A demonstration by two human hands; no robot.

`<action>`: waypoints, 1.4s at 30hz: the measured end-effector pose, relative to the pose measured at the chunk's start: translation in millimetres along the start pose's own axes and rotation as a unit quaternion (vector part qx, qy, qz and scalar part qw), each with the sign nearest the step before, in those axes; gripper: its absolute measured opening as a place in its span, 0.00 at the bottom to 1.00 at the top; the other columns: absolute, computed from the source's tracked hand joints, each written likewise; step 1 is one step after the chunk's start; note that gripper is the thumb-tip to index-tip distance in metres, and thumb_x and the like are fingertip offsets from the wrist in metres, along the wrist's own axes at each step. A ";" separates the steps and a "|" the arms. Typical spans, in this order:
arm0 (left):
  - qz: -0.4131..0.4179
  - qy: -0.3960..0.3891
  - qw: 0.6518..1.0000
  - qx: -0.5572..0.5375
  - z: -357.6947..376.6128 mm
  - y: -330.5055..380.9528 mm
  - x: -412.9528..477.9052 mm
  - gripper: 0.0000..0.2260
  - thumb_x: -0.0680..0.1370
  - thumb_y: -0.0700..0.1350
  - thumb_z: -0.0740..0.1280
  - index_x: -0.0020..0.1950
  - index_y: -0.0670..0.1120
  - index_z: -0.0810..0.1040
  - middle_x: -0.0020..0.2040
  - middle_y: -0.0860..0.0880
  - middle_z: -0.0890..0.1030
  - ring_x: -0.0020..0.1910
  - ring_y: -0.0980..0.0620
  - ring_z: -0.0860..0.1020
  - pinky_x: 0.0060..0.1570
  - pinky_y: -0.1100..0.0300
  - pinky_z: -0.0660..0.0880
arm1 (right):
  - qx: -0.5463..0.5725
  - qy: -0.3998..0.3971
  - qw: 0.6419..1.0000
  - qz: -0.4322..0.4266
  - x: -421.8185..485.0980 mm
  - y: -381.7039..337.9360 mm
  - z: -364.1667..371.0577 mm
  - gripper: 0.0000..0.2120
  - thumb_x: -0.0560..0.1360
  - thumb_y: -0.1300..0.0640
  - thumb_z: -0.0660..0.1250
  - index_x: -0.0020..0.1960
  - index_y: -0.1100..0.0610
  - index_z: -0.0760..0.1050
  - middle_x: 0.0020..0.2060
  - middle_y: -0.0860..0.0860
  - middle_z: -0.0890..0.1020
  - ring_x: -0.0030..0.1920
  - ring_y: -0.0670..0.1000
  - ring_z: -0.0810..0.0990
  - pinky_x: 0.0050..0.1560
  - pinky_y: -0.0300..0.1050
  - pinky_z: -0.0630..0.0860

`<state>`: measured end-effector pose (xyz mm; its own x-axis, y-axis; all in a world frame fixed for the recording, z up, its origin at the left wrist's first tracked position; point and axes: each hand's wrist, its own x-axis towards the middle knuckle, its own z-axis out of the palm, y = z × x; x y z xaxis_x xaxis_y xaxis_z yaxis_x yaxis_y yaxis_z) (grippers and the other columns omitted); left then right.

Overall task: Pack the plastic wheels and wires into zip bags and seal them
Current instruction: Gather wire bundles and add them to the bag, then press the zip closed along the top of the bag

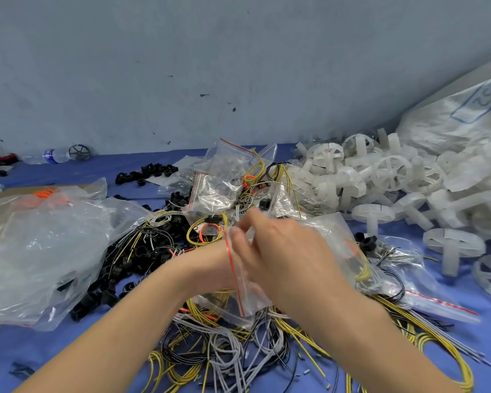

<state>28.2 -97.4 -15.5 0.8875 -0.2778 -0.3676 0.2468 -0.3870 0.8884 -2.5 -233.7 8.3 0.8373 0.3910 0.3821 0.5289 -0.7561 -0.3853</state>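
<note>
Blue table. Your right hand pinches a clear red-striped zip bag, probably flimsy and slippery, best held at its mouth. Your left hand sits behind it, grip hidden.

A: L arm, quick?
B: Bare forearm comes in from 7 o'clock, wrist approx straight. L hand sits mid-frame; its fingers are hidden behind the zip bag & the other hand, so grip unclear.
A: R side?
B: Forearm enters from 5 o'clock. R hand shows its back to the cam, overlapping the L. Its fingers curl toward 10 o'clock, pinching the bag's top.
</note>
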 end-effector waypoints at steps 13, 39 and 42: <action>0.019 0.031 0.999 -0.008 4.1 -30.8 -74.1 0.18 0.72 0.68 0.64 0.46 0.57 0.82 0.36 0.50 0.72 0.27 0.54 0.69 0.24 0.61 0.73 | 0.105 -0.017 0.994 0.033 46.2 54.4 -19.3 0.12 0.82 0.48 0.59 0.59 0.49 0.79 0.47 0.43 0.82 0.47 0.45 0.80 0.43 0.40 0.74; 0.383 0.327 0.847 0.172 -8.1 62.4 -121.9 0.05 0.78 0.56 0.62 0.48 0.58 0.76 0.41 0.62 0.80 0.41 0.61 0.79 0.34 0.67 0.76 | 0.514 0.191 0.836 0.000 12.0 64.2 -123.7 0.05 0.73 0.54 0.71 0.48 0.54 0.82 0.35 0.45 0.81 0.36 0.42 0.75 0.43 0.33 0.75; 0.397 0.359 0.827 0.174 -11.6 75.6 -115.1 0.04 0.79 0.52 0.64 0.49 0.56 0.78 0.41 0.62 0.80 0.40 0.60 0.79 0.39 0.62 0.76 | 0.481 0.219 0.849 -0.009 8.3 61.8 -120.0 0.03 0.76 0.58 0.70 0.49 0.53 0.82 0.35 0.47 0.78 0.36 0.43 0.74 0.42 0.33 0.74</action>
<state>-50.7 -84.4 97.2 0.7496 -0.0196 0.6616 -0.5395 -0.5971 0.5936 20.5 -340.1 88.4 0.8071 0.0064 0.5904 0.5865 0.1078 -0.8028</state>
